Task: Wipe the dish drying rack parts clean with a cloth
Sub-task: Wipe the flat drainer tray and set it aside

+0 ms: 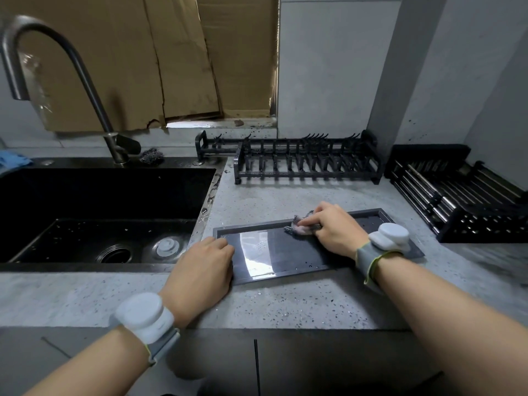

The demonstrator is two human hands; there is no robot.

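Note:
A flat dark drip tray (pixel 288 252) lies on the grey counter in front of me, with a glossy wet patch near its left half. My left hand (pixel 200 270) rests on the tray's left end, fingers curled over its edge. My right hand (pixel 331 227) presses a small crumpled grey-white cloth (pixel 300 227) onto the tray's middle, fingers bent over it. A black plate rack (pixel 305 162) stands at the back of the counter. A black basket with metal bars (pixel 457 195) sits at the right.
A deep black sink (pixel 100 212) with a drain and a stopper lies to the left. A curved faucet (pixel 63 67) rises behind it, with a steel scourer (pixel 152 155) beside its base. Cardboard (pixel 160 58) covers the window. The grey counter (pixel 285 304) ends at a front edge near me.

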